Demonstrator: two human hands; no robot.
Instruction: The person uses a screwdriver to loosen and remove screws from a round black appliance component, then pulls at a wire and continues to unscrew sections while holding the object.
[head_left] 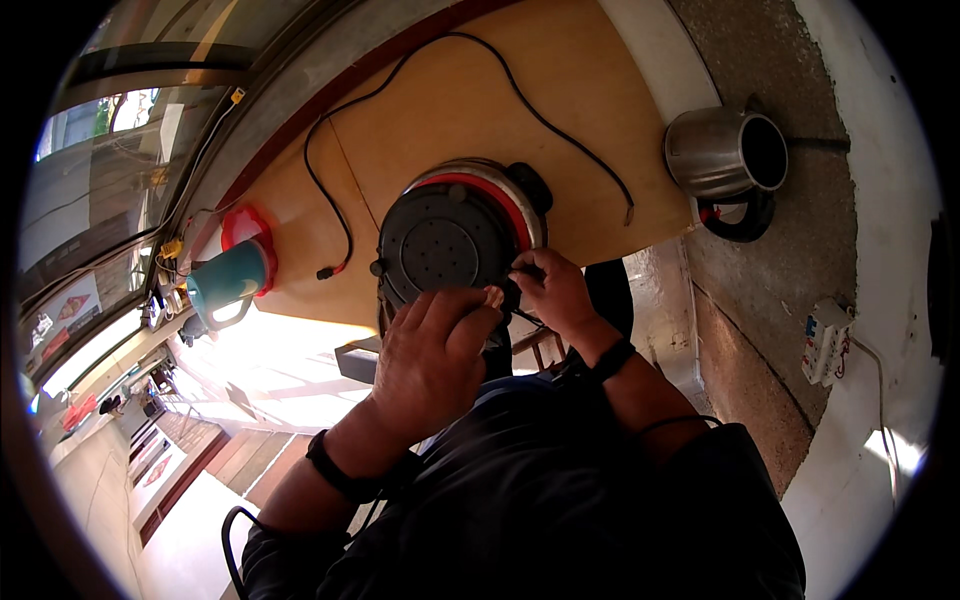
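A round appliance lies with its black, vented underside (pixel 445 245) facing up near the table's front edge. It has a red band, a metal rim, small knob-like feet and a black handle-like lug at its far right. My left hand (pixel 435 340) is closed at its near side, thumb and fingers pinched together. To its right, my right hand (pixel 555 290) pinches by the appliance's right near edge, its fingertips a short way from the left ones. Whatever small thing either pinch holds is too small or hidden to make out.
A loose black power cord (pixel 500 60) loops over the wooden table (pixel 590 130), its plug at the left. A steel kettle (pixel 700 155) stands at the right. A teal jug (pixel 225 285) lies beside a red plastic dish (pixel 247 228) at the left. A white socket box (pixel 826 342) is on the right.
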